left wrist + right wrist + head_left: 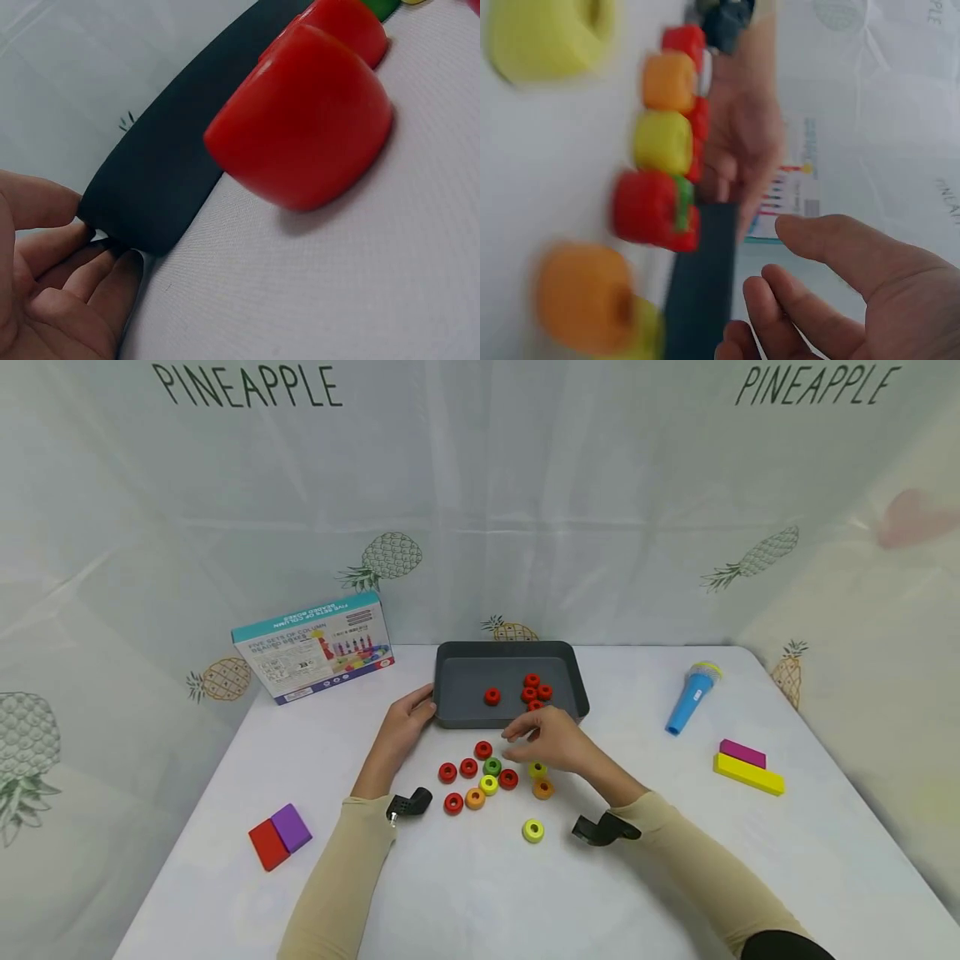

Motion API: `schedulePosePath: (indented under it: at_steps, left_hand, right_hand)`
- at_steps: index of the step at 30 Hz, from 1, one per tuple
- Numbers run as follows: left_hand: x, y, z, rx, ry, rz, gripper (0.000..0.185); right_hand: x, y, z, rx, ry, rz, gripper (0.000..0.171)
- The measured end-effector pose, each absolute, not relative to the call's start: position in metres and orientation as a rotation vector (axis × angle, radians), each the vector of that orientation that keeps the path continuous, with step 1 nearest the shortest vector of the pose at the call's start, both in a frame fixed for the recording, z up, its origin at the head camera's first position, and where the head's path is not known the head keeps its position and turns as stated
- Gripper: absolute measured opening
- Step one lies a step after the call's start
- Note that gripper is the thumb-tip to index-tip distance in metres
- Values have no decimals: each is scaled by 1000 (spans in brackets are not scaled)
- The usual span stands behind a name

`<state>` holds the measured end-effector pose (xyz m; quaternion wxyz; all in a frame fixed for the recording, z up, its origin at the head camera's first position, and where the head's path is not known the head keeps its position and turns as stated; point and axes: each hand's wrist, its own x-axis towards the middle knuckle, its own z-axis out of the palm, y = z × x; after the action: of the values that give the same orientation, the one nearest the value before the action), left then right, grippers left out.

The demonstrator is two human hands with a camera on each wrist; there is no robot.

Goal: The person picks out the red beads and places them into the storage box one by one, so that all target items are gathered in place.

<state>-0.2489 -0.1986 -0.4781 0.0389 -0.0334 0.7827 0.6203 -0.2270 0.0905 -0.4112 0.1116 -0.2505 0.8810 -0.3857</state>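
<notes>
My left hand (406,724) holds the left edge of a dark grey tray (468,713). In the left wrist view its thumb and fingers (101,281) are at the tray's corner. My right hand (553,739) hovers at the tray's front edge, thumb and fingers apart with nothing between them, as the right wrist view also shows. Several red beads (492,696) lie in the tray. In front of it are more red beads (447,772), a green bead (492,766), yellow beads (533,831) and orange beads (475,798).
A printed toy box (322,647) leans at the back left. Red (268,845) and purple blocks (292,827) lie front left. To the right are a blue toy microphone (692,700), a magenta block (743,753) and a yellow block (748,774). A pineapple-print curtain hangs behind.
</notes>
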Motion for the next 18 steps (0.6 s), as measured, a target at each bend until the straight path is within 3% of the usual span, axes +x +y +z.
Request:
schedulePosePath:
  at_steps: [18]
  left_hand:
    - [-249, -199, -477, -117, 2401, 1898, 51]
  right_hand:
    - [-204, 89, -446, -633, 2575, -1063, 22]
